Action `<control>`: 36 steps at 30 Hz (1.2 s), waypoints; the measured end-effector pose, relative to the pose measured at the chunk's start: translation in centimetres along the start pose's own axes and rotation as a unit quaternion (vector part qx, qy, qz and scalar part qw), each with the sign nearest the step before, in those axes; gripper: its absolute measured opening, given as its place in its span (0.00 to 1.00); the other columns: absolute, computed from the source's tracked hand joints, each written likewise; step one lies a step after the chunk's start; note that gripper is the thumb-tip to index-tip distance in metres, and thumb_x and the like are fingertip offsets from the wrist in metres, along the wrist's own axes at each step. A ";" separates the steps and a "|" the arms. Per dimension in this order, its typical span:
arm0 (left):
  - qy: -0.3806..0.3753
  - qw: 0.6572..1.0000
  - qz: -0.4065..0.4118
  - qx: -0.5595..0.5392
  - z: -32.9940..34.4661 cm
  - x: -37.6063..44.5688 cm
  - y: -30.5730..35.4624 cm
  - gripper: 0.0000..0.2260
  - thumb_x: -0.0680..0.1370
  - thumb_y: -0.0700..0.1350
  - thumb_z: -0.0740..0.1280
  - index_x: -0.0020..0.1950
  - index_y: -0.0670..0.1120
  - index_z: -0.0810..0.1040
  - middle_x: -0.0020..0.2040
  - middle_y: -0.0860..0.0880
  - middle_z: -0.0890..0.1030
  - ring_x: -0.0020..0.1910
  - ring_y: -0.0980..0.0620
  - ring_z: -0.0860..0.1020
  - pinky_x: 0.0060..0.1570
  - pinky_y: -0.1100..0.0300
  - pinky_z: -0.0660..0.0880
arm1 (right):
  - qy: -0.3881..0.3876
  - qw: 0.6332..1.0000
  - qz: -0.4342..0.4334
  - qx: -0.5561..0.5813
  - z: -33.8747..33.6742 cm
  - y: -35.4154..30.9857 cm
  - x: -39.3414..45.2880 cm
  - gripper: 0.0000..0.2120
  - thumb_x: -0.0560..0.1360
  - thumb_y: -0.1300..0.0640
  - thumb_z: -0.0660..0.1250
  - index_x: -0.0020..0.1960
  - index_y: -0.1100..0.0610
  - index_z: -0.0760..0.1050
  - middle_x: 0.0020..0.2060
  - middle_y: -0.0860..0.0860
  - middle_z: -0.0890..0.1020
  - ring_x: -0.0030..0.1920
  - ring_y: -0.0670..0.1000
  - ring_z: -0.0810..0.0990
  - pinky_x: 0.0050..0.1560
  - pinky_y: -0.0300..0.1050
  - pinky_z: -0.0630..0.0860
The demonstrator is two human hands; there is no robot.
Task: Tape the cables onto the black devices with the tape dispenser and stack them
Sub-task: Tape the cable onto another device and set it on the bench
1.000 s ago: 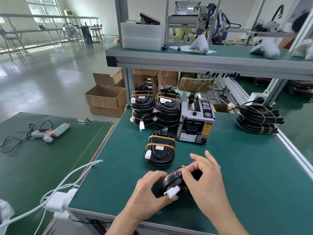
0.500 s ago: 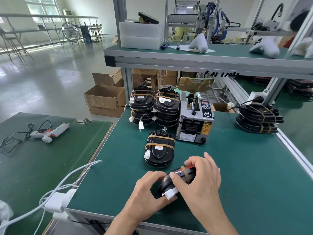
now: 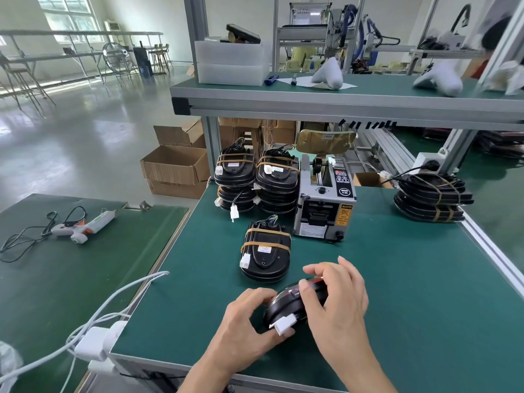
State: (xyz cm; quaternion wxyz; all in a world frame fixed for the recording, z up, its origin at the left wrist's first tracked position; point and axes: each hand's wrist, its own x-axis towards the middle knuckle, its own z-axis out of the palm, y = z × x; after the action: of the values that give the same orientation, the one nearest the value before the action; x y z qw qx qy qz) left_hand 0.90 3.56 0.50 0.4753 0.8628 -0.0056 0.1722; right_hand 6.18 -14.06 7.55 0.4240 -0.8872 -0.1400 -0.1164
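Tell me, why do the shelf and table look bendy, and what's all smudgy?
Head view: the wide lens bows the shelf and the table edge; the white objects at upper right are smeared by blur; window light glares off the floor; both hands stay sharp.

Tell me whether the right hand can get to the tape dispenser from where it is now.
Probably yes, once it lets go. The right hand is curled over the black device near the table edge; the tape dispenser stands further back, with bare green mat between them and nothing blocking its front.
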 end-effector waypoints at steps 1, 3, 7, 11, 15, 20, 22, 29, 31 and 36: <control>0.000 1.000 0.001 0.001 0.0 0.0 0.0 0.19 0.71 0.60 0.80 0.59 0.60 0.80 0.51 0.58 0.82 0.53 0.52 0.81 0.54 0.56 0.77 | -0.002 1.000 -0.002 -0.003 0.0 0.0 0.0 0.07 0.79 0.53 0.69 0.54 0.42 0.75 0.54 0.33 0.76 0.77 0.43 0.58 0.76 0.54 0.54; 0.000 1.000 0.002 0.003 -0.1 -0.1 0.0 0.19 0.71 0.61 0.80 0.59 0.61 0.80 0.51 0.58 0.82 0.53 0.51 0.81 0.54 0.57 0.77 | -0.008 1.000 -0.004 -0.009 0.0 0.1 0.0 0.06 0.79 0.52 0.68 0.54 0.42 0.76 0.55 0.32 0.75 0.77 0.42 0.57 0.75 0.52 0.53; -0.007 1.000 0.007 -0.001 -0.2 0.0 0.0 0.19 0.71 0.60 0.80 0.58 0.60 0.80 0.51 0.58 0.82 0.53 0.51 0.81 0.53 0.57 0.77 | -0.023 0.999 0.002 -0.032 -0.6 0.1 0.1 0.05 0.78 0.46 0.68 0.53 0.41 0.77 0.55 0.32 0.75 0.75 0.41 0.58 0.75 0.51 0.54; -0.015 1.000 0.020 -0.002 -0.3 0.0 0.3 0.17 0.74 0.60 0.76 0.59 0.56 0.82 0.52 0.58 0.82 0.53 0.51 0.81 0.53 0.53 0.78 | -0.066 0.994 0.006 -0.082 -1.6 -0.5 1.0 0.05 0.78 0.43 0.67 0.52 0.40 0.77 0.53 0.31 0.76 0.72 0.42 0.61 0.76 0.52 0.54; -0.015 0.999 0.030 -0.013 -0.4 -0.1 0.6 0.15 0.77 0.58 0.75 0.60 0.54 0.82 0.52 0.57 0.84 0.53 0.50 0.82 0.53 0.50 0.78 | -0.037 0.999 0.027 -0.030 -3.3 -0.9 3.8 0.04 0.79 0.44 0.67 0.49 0.41 0.81 0.46 0.31 0.81 0.56 0.36 0.75 0.73 0.52 0.61; -0.017 0.999 0.029 -0.011 -0.4 0.0 0.5 0.14 0.76 0.58 0.76 0.59 0.54 0.83 0.50 0.56 0.83 0.52 0.49 0.81 0.51 0.50 0.78 | -0.022 0.990 0.110 0.081 -3.4 -1.0 11.4 0.11 0.79 0.54 0.67 0.44 0.60 0.82 0.37 0.50 0.85 0.32 0.43 0.77 0.38 0.38 0.72; -0.018 0.999 0.027 -0.014 -0.4 0.0 0.5 0.14 0.75 0.57 0.76 0.59 0.55 0.83 0.50 0.56 0.83 0.52 0.50 0.82 0.51 0.50 0.79 | -0.032 0.960 0.221 0.170 -2.0 -0.5 14.7 0.08 0.77 0.62 0.67 0.42 0.64 0.82 0.37 0.56 0.84 0.31 0.48 0.79 0.35 0.41 0.71; -0.021 0.999 0.028 -0.015 -0.5 0.0 0.4 0.15 0.75 0.56 0.78 0.59 0.55 0.83 0.51 0.56 0.83 0.53 0.50 0.82 0.52 0.50 0.78 | 0.029 0.868 0.407 0.283 1.8 2.1 19.0 0.03 0.76 0.68 0.67 0.47 0.62 0.78 0.35 0.56 0.83 0.26 0.48 0.80 0.27 0.37 0.67; -0.018 0.999 0.029 -0.014 -0.5 0.1 0.4 0.14 0.75 0.56 0.77 0.58 0.54 0.83 0.51 0.56 0.83 0.53 0.50 0.82 0.52 0.51 0.78 | 0.052 0.856 0.416 0.303 2.4 2.5 19.4 0.06 0.76 0.69 0.68 0.52 0.64 0.79 0.39 0.58 0.85 0.25 0.48 0.80 0.23 0.35 0.66; -0.013 0.999 0.030 -0.017 -0.5 0.0 0.3 0.14 0.75 0.56 0.78 0.58 0.55 0.83 0.51 0.57 0.83 0.53 0.50 0.82 0.52 0.52 0.79 | 0.092 0.828 0.440 0.336 3.0 2.4 19.9 0.08 0.75 0.68 0.72 0.53 0.65 0.79 0.37 0.58 0.85 0.24 0.49 0.79 0.18 0.31 0.65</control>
State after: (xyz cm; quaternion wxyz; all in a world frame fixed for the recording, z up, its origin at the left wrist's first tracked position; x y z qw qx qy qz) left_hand 0.71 3.77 1.00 0.4843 0.8562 -0.0412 0.1749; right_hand 25.88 -10.17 10.44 0.7130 -0.6429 0.2742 0.0561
